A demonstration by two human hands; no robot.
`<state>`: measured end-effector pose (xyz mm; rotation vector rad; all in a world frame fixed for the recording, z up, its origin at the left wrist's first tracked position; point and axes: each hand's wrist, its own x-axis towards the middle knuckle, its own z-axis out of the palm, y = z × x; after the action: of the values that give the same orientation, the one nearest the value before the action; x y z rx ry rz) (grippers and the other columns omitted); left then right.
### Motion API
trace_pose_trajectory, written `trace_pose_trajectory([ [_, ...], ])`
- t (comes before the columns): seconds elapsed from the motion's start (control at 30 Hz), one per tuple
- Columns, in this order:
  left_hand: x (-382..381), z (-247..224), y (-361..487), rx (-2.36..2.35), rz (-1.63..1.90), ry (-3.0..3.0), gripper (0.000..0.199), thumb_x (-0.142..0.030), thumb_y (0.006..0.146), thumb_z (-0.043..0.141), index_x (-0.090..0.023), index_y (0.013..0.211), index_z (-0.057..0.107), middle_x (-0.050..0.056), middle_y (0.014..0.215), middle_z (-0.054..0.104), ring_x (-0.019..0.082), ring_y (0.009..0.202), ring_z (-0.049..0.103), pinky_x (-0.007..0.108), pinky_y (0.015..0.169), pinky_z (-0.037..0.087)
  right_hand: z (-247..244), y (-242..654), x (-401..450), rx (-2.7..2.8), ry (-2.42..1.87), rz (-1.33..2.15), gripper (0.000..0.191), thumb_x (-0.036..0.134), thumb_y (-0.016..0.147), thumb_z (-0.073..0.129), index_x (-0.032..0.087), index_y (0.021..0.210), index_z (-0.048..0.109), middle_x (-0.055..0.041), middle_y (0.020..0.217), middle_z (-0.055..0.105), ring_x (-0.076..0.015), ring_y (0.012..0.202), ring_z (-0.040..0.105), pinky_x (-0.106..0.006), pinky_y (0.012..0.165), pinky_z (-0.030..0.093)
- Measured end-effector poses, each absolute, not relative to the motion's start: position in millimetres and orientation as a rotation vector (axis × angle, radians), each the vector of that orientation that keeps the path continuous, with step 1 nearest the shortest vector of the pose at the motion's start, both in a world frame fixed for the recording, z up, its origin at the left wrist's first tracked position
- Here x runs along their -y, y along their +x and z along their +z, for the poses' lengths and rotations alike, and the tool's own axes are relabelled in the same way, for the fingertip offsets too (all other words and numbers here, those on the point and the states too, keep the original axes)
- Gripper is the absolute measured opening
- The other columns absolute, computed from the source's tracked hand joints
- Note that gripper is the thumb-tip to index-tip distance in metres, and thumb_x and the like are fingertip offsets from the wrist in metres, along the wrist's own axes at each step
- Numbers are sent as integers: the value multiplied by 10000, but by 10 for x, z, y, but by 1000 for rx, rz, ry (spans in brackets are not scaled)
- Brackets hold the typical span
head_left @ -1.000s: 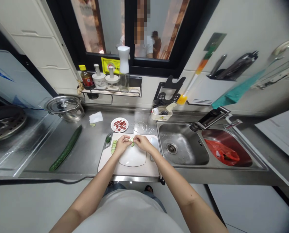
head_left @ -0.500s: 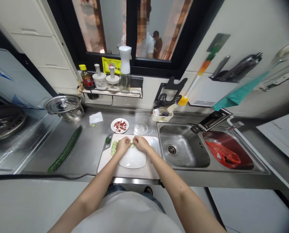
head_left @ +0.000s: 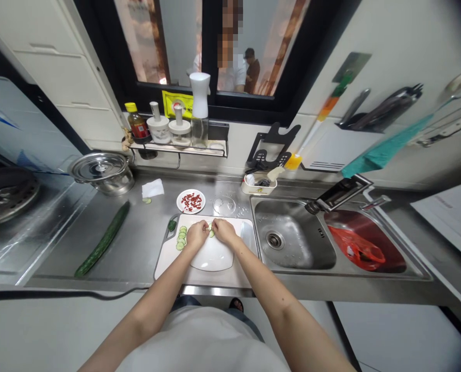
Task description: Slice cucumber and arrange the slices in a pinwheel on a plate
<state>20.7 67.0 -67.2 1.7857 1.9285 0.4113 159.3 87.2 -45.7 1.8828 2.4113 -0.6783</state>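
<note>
Over the far edge of a white plate (head_left: 211, 259), my left hand (head_left: 197, 234) and my right hand (head_left: 224, 230) come close together with fingertips pinched. Between them shows a cucumber slice (head_left: 211, 233), partly covered by the fingers; both hands seem to hold it. The plate rests on a pale cutting board (head_left: 167, 269). Overlapping cucumber slices (head_left: 181, 238) lie on the board to the left of my left hand, and a dark green cucumber end (head_left: 172, 225) sits by the board's handle slot. Right of the plate is a flat pale blade-like shape (head_left: 248, 235).
A whole cucumber (head_left: 103, 242) lies left of the board. Behind the board stands a small dish of red pieces (head_left: 191, 201). A lidded steel pot (head_left: 103, 173) is at back left, a white tissue (head_left: 153, 188) near it. The sink (head_left: 294, 235) adjoins the board on the right.
My hands stay over the plate, with fingertips slightly closer together around the cucumber slice. The view has shifted a little; the other things keep their places.
</note>
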Motion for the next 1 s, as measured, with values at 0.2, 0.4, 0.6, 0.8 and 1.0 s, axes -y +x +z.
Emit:
trace_pose_trajectory([
  [0.2, -663, -680, 220, -1923, 394, 1833, 129, -258, 824, 559, -221, 910, 648, 42, 915, 677, 182, 879, 595, 262, 727, 396, -470, 1584, -879, -2395, 1861, -641, 234, 214, 910, 408, 168, 990, 623, -92, 1026, 668, -171, 904, 563, -242, 705, 319],
  [0.4, -635, -669, 217, -1911, 379, 1933, 149, -250, 839, 556, -208, 952, 644, 58, 1009, 619, 195, 1000, 539, 278, 834, 397, -461, 1569, -863, -2403, 1836, -591, 256, 196, 918, 385, 167, 1019, 619, -105, 1057, 663, -182, 935, 575, -252, 744, 346],
  [0.6, -504, -635, 207, -1756, 330, 2214, 243, -229, 906, 449, -228, 1037, 653, 67, 1030, 596, 201, 1036, 486, 291, 869, 399, -435, 1553, -851, -2404, 1810, -550, 250, 192, 918, 396, 161, 1017, 623, -120, 1055, 662, -195, 948, 585, -264, 761, 368],
  [0.8, -412, -605, 201, -1682, 212, 2292, 331, -183, 889, 459, -247, 1169, 623, 75, 1091, 591, 217, 1060, 468, 316, 887, 398, -432, 1547, -848, -2399, 1810, -533, 235, 203, 931, 404, 160, 1028, 615, -129, 1059, 650, -198, 955, 581, -271, 773, 379],
  [1.0, -399, -596, 209, -1686, 170, 2324, 357, -174, 874, 470, -257, 1193, 607, 75, 1099, 576, 225, 1052, 469, 329, 877, 401, -450, 1559, -826, -2408, 1820, -516, 229, 205, 934, 408, 162, 1047, 603, -121, 1069, 631, -194, 969, 557, -270, 794, 376],
])
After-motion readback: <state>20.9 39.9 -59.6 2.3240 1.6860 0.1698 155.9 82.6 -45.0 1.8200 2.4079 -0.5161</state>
